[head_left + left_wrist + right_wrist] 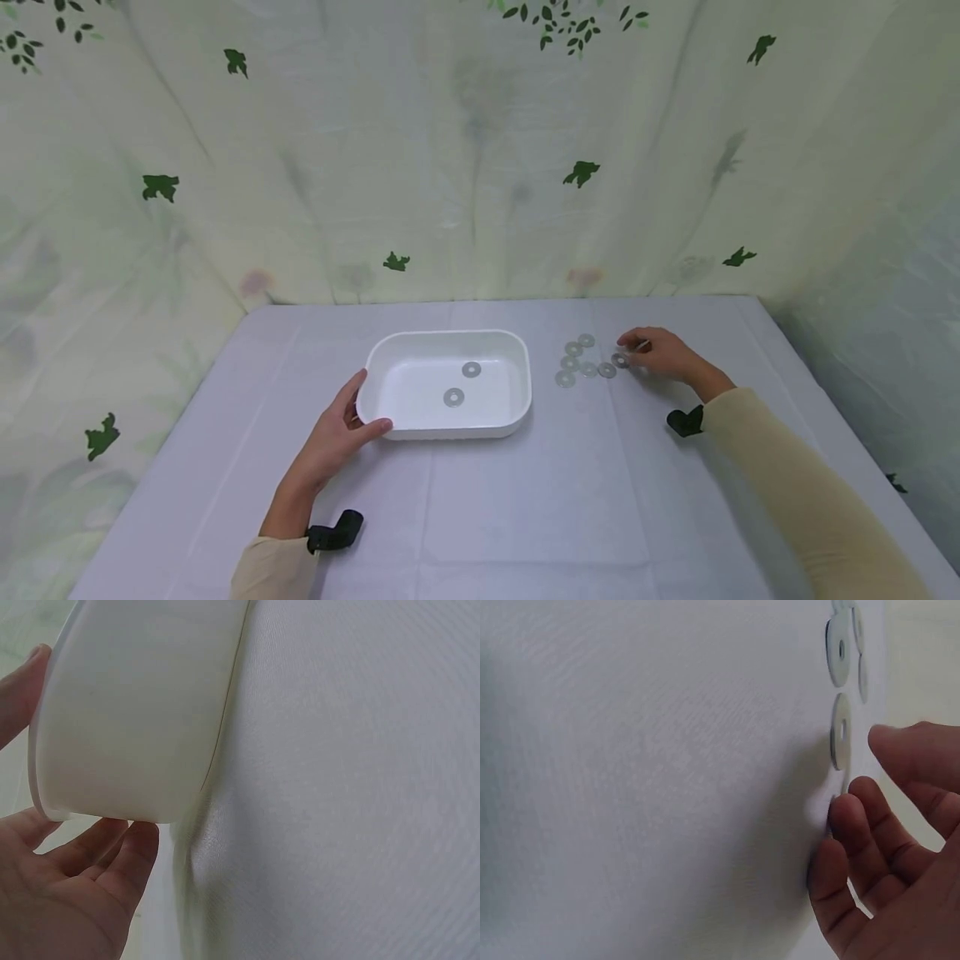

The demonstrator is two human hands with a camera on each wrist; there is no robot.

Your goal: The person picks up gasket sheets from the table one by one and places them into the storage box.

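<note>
A white rectangular tray (450, 431) rests on the table. My left hand (330, 442) grips its near left corner, the thumb at the front rim and the fingers against the end wall. In the left wrist view, the fingers (135, 855) press on the tray's outer wall (127, 727). Two flat metal washers (453, 397) lie inside it. To its right, several washers (570, 363) form a loose cluster on the cloth. My right hand (663, 354) is at the cluster's right end, by the rightmost washer (620, 360). Its bent fingertips touch the cloth, and the thumb (900, 746) stands apart from them.
A white cloth (517, 508) covers the table. Behind it hangs a pale curtain (450, 167) with green leaf prints, which also runs along both sides. Each wrist carries a black camera mount (337, 531).
</note>
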